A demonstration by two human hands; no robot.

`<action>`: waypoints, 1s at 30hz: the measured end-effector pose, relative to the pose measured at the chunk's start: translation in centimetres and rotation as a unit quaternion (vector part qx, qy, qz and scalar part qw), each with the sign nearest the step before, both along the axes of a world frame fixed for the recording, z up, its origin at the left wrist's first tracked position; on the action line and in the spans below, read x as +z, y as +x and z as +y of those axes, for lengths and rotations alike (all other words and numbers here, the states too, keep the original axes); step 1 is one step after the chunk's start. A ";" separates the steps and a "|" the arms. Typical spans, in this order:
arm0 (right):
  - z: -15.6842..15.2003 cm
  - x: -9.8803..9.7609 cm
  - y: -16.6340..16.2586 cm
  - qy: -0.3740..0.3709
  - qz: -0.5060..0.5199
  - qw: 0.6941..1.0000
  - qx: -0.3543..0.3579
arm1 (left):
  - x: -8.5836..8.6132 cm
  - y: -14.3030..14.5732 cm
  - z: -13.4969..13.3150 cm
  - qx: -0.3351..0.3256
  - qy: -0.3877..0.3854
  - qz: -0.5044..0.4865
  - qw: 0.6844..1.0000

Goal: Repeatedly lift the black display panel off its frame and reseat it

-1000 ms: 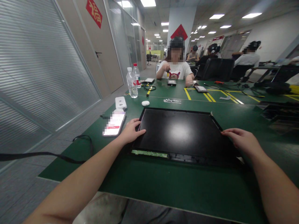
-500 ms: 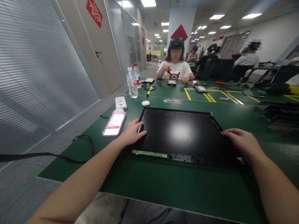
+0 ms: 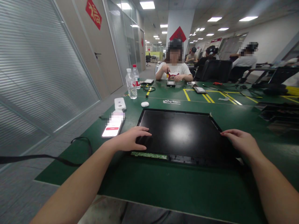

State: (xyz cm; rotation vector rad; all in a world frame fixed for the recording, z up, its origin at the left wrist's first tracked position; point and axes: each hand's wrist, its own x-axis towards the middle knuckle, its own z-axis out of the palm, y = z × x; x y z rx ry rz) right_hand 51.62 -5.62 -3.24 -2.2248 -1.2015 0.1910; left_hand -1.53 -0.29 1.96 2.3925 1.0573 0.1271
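A flat black display panel (image 3: 179, 132) lies on the green table in front of me, its dark face up and reflecting a ceiling light. A green circuit board strip (image 3: 149, 155) shows along its near edge, at the left. My left hand (image 3: 134, 138) is open over the panel's left side, fingers stretched apart; whether they touch the surface I cannot tell. At the panel's right edge my right hand (image 3: 239, 140) has thumb and fingers pinched together on the rim. The far fingers of that hand are partly hidden.
To the left lie a lit phone (image 3: 113, 126), a white device (image 3: 120, 104) and a small white case (image 3: 144, 104). Two plastic bottles (image 3: 132, 85) stand behind them. Across the table (image 3: 149, 189), a person (image 3: 174, 68) works on a small boxy device (image 3: 171, 83). Dark sheets (image 3: 277, 115) lie at right.
My left hand has left the panel's left rim and moved inward and nearer to me over the panel. My right hand stays at the right edge. The person's hand opposite has moved to the small device.
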 end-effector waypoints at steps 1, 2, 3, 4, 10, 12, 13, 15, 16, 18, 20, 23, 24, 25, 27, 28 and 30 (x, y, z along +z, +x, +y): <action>0.0 0.3 -0.2 -0.011 0.024 1.000 -0.008 | 0.1 0.1 -0.1 -0.006 -0.003 0.001 1.000; 0.0 0.5 -0.4 -0.017 0.045 0.999 -0.015 | 0.3 0.1 -0.1 -0.011 -0.005 0.002 1.000; -0.1 0.7 -0.5 -0.018 0.058 0.998 -0.018 | 0.4 0.1 -0.2 -0.016 -0.006 0.004 1.000; -0.1 0.8 -0.7 -0.014 0.061 0.998 -0.016 | 0.5 0.1 -0.2 -0.020 -0.006 0.005 1.000; -0.2 1.2 -1.0 -0.019 0.063 0.998 -0.015 | 0.8 0.2 -0.4 -0.046 -0.002 0.006 0.999; -0.2 1.2 -1.0 -0.017 0.057 0.998 -0.016 | 0.8 0.2 -0.4 -0.053 -0.003 0.003 0.999; -0.2 1.1 -1.0 -0.017 0.054 0.998 -0.017 | 0.8 0.2 -0.4 -0.058 -0.004 0.000 0.998; -0.1 1.0 -0.8 -0.017 0.052 0.998 -0.016 | 0.7 0.2 -0.4 -0.067 -0.003 -0.006 0.998; -0.1 1.0 -0.8 -0.018 0.053 0.998 -0.015 | 0.7 0.2 -0.4 -0.071 -0.003 -0.008 0.997; -0.2 0.9 -0.7 -0.021 0.058 0.998 -0.012 | 0.5 0.2 -0.3 -0.077 -0.005 -0.010 0.997; -0.2 1.0 -0.7 -0.027 0.062 0.998 -0.013 | 0.4 0.2 -0.3 -0.080 -0.004 -0.012 0.997; -0.2 1.2 -0.9 -0.039 0.062 0.997 -0.020 | 0.3 0.2 -0.2 -0.082 -0.001 -0.011 0.997; -0.2 1.3 -0.9 -0.039 0.059 0.997 -0.021 | 0.3 0.2 -0.2 -0.081 -0.002 -0.010 0.997; -0.2 1.3 -0.9 -0.037 0.055 0.998 -0.020 | 0.3 0.2 -0.2 -0.081 -0.004 -0.010 0.997; -0.2 1.2 -0.8 -0.025 0.047 0.998 -0.015 | 0.2 0.2 -0.2 -0.082 -0.009 -0.011 0.997; -0.1 1.1 -0.7 -0.018 0.044 0.999 -0.012 | 0.2 0.1 -0.2 -0.082 -0.010 -0.013 0.996; -0.1 0.9 -0.5 -0.005 0.041 0.999 -0.008 | 0.2 0.1 -0.2 -0.082 -0.014 -0.013 0.996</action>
